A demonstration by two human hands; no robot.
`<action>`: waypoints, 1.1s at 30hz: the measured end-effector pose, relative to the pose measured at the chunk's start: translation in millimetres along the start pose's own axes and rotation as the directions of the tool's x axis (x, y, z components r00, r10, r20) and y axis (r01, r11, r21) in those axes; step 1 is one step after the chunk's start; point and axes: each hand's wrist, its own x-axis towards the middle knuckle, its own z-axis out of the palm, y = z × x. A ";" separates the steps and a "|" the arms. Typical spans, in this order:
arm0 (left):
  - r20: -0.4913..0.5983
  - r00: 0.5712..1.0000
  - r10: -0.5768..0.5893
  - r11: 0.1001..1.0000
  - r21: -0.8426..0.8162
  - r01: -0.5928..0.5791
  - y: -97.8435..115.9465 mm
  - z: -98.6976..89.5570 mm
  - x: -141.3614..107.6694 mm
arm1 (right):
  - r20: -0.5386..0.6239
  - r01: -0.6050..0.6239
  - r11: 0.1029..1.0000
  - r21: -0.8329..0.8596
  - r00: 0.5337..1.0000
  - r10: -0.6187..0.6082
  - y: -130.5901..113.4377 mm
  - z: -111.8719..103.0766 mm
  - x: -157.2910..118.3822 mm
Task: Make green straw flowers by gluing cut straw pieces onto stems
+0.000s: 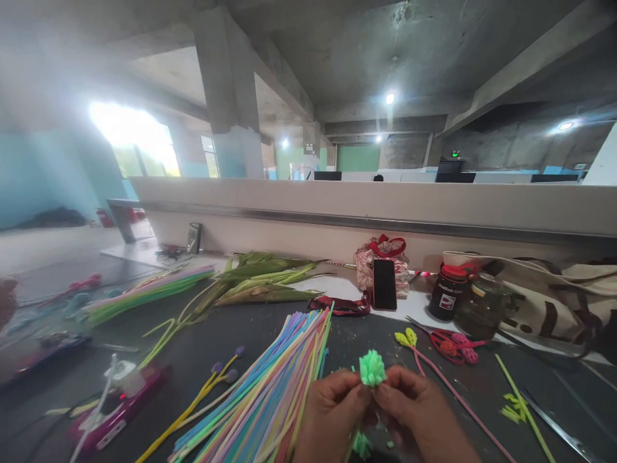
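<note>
Both hands meet low in the head view, right of centre. Between the fingertips of my left hand [335, 408] and my right hand [409, 402] sits a mint-green tuft of short pipe cleaner pieces [372, 369]. Each hand pinches it from its own side, at the base. More green fuzzy bits [361, 444] lie beneath the hands, partly hidden by them. A large fan of pastel pipe cleaners [260, 392] lies just left of my left hand. To the right, a pink pipe cleaner stem with a yellow looped tip [407, 337] rests on the dark table mat.
Scissors with red handles [448, 344] and silver tweezers [554, 424] lie at the right. A phone [384, 285] leans on a patterned pouch. Behind stand a dark bottle [447, 296] and canvas bag [540, 302]. Corn husks [265, 276] and a magenta power strip [120, 405] are left.
</note>
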 end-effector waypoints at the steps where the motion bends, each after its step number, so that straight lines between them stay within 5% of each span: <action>1: -0.012 1.000 0.003 1.000 0.012 -0.003 -0.4 -0.3 0.4 | -0.005 -0.004 1.000 0.003 1.000 0.004 0.1 0.5 -0.2; 7: -0.188 0.976 0.106 0.974 0.217 -0.064 -3.9 -9.0 6.7 | 0.058 -0.029 0.999 -0.041 0.998 0.031 0.7 3.0 -5.0; 14: -0.154 0.974 0.165 0.944 0.310 -0.111 0.5 -3.3 1.6 | 0.031 0.151 0.986 0.077 0.988 -0.153 5.4 -5.9 -2.5; 24: -0.061 0.995 0.082 0.974 0.217 -0.067 0.4 1.9 -0.6 | 0.013 0.134 0.988 0.075 0.991 -0.135 -1.3 -4.5 -1.6; 33: -0.145 0.987 0.070 0.991 0.122 -0.052 -10.0 4.2 3.0 | 0.018 0.130 0.981 0.145 0.991 -0.134 -4.1 1.9 -2.1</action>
